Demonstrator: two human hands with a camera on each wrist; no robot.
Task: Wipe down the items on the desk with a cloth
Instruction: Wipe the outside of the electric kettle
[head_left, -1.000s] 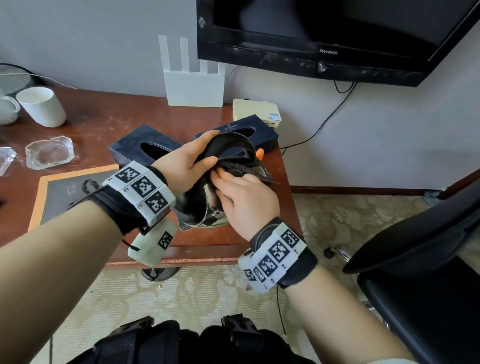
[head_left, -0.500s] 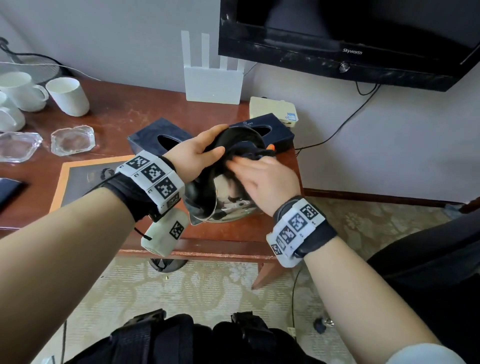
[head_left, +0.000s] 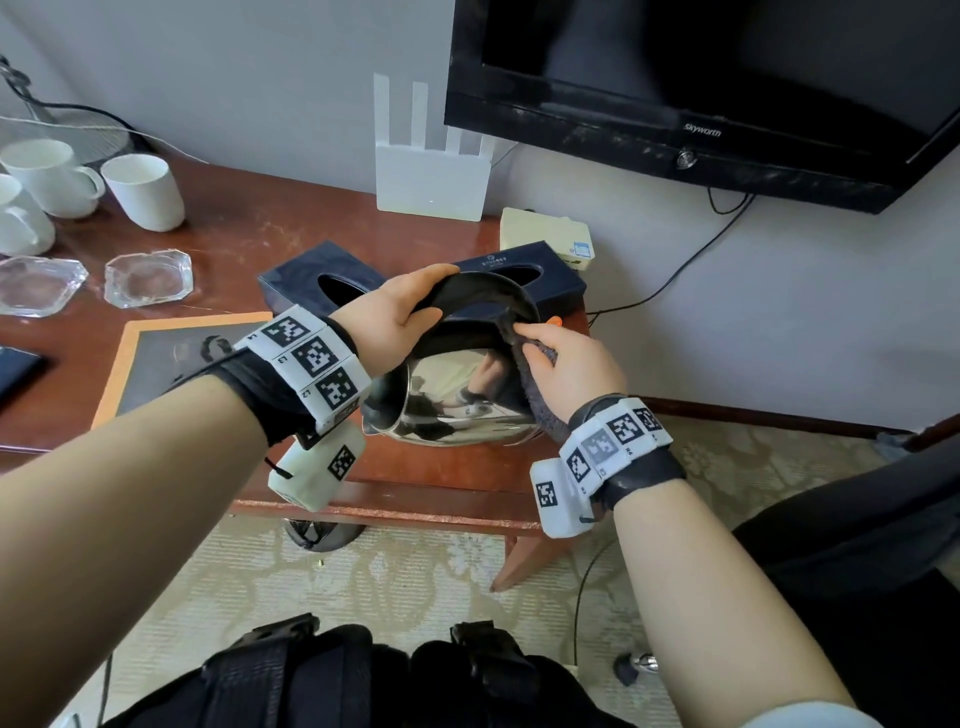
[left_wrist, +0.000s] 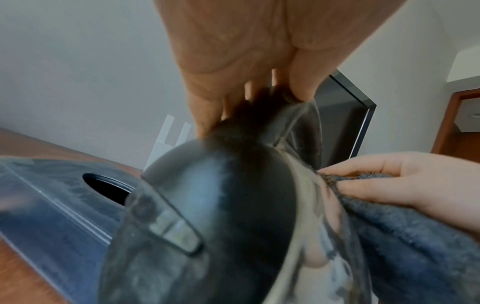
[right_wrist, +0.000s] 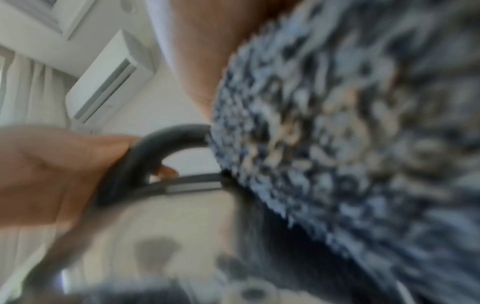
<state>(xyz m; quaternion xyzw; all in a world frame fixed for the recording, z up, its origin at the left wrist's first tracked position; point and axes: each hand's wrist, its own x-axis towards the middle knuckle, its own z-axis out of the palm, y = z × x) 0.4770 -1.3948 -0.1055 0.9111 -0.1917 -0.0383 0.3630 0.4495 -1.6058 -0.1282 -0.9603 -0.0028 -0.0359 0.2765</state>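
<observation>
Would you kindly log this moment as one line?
left hand: grips kettle handle | right hand: presses cloth to kettle | step: wiping

The shiny steel kettle with a black arched handle (head_left: 457, 400) is sitting at the near right corner of the reddish wooden table (head_left: 249, 244). Two dark blue tissue boxes (head_left: 317, 283) are lying just behind the kettle, and the white router with upright antennas (head_left: 431, 179) is standing behind those, against the wall. Left of the kettle is lying the orange-framed picture (head_left: 156, 358); further left and back are resting two clear glass ashtrays (head_left: 148, 278) and the white ceramic cups (head_left: 143, 192).
</observation>
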